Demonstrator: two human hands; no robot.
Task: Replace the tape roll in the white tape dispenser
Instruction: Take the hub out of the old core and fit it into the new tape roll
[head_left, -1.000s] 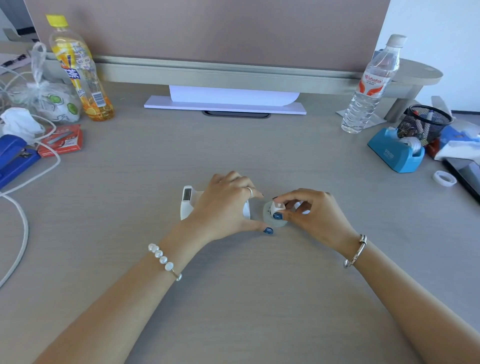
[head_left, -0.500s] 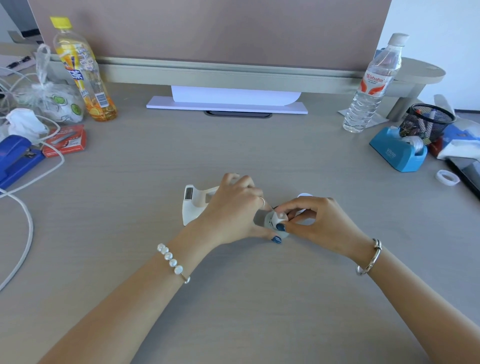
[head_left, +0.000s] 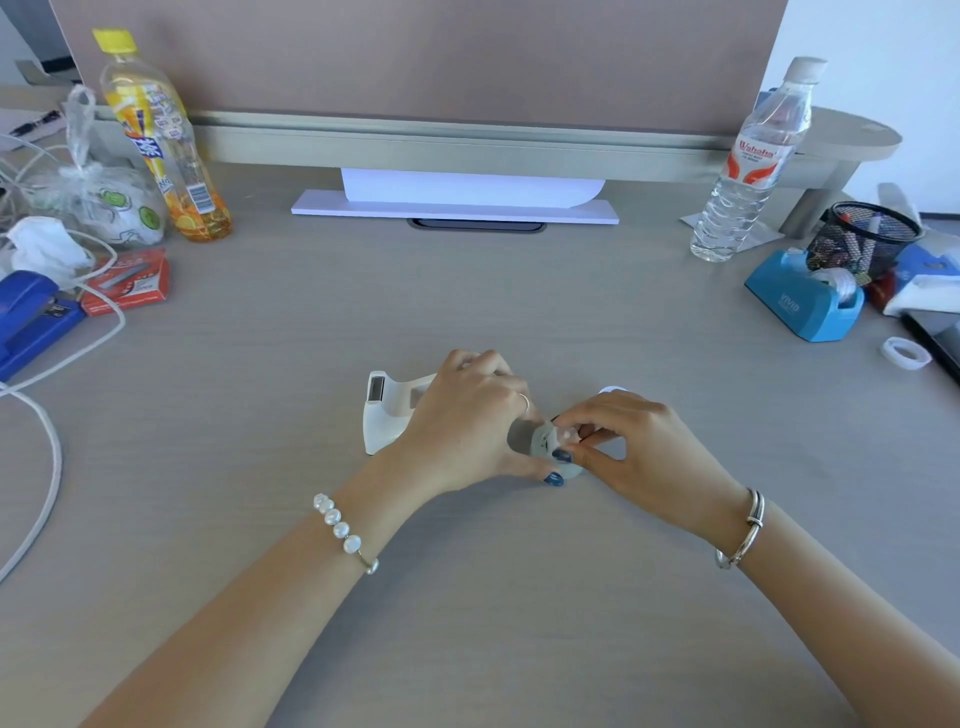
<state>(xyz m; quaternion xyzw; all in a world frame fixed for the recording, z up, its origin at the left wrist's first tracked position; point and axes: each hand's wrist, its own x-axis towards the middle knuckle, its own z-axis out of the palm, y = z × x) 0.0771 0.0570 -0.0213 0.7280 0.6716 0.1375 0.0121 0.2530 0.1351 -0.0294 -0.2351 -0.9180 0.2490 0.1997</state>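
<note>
The white tape dispenser (head_left: 387, 413) stands at the middle of the desk, its cutter end pointing left. My left hand (head_left: 465, 421) covers its right half and grips it, thumb pressed low beside a clear tape roll (head_left: 543, 444). My right hand (head_left: 639, 449) pinches that roll and the white core in its middle with thumb and fingertips. The roll sits at the dispenser's right end, mostly hidden by both hands. A small white piece (head_left: 613, 389) peeks out just behind my right hand.
A blue tape dispenser (head_left: 802, 306) and a loose tape roll (head_left: 906, 353) lie at the right, near a mesh pen cup (head_left: 865, 239) and water bottle (head_left: 748, 166). At the left are a juice bottle (head_left: 163, 140), staple box (head_left: 130, 283), blue stapler (head_left: 28, 317) and white cables (head_left: 47, 457).
My right hand has shifted its pinch on the roll and pressed it closer against the dispenser, with my left hand closing further over the dispenser's right end. The dispenser itself stays put.
</note>
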